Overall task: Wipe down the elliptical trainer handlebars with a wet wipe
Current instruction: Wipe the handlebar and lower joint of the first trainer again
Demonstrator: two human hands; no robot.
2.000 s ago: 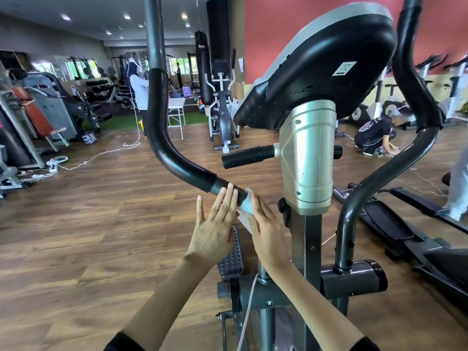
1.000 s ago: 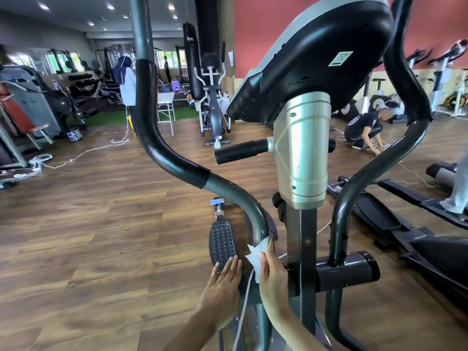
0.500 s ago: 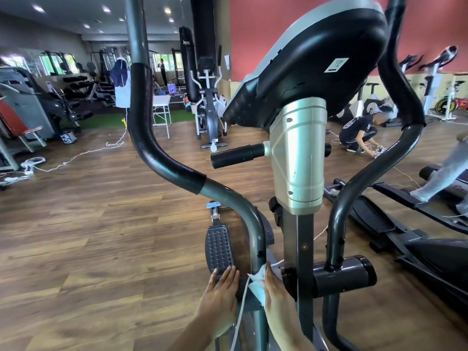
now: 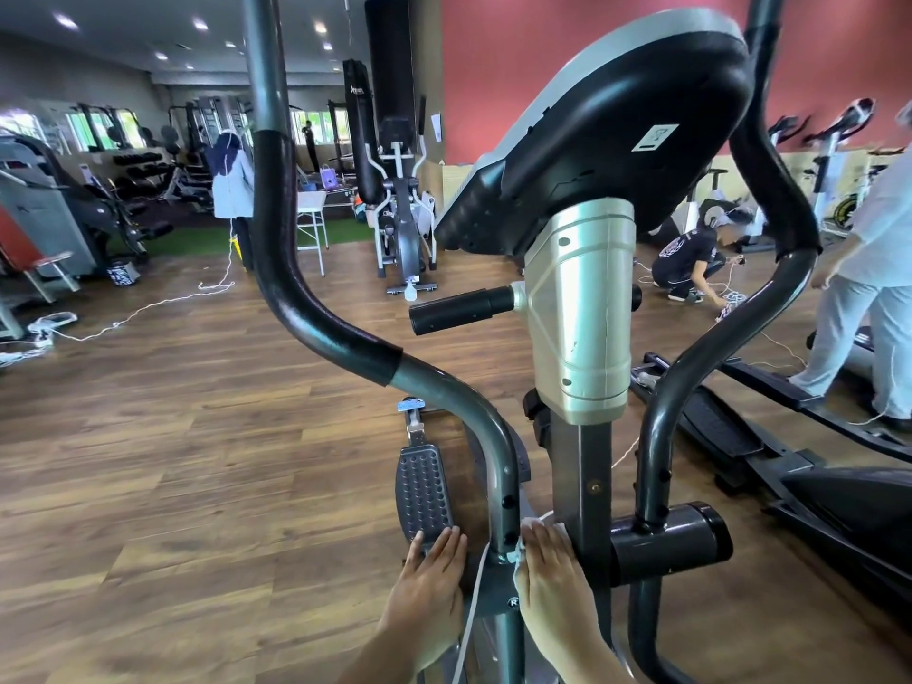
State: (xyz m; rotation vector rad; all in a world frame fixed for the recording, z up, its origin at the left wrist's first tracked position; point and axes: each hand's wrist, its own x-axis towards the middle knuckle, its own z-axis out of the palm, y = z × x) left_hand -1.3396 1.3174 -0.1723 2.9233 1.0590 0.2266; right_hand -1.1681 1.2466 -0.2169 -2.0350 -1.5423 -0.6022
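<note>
Elliptical trainer (image 4: 580, 461) stands on a wooden floor (image 4: 172, 461) and fills the centre of the view. Its black console (image 4: 617, 130) sits at the top, above a silver column shroud (image 4: 577, 308).

The left handlebar (image 4: 464, 402) is a grey tube with a black foam sleeve higher up. It curves down to its lower joint just left of the centre post. The right handlebar (image 4: 691, 367) descends on the post's far side into a black pivot housing (image 4: 671, 543). A studded pedal (image 4: 422, 491) lies beside the left handlebar's foot.

Left hand (image 4: 429, 589): fingers straight and together, laid flat just left of the handlebar's foot, tips at the pedal's lower edge, holding nothing.

Right hand (image 4: 552, 580): fingers straight, pressing the wet wipe (image 4: 535, 523) against the foot of the left handlebar, between tube and centre post. Only the wipe's white edges show around the fingers.
</note>
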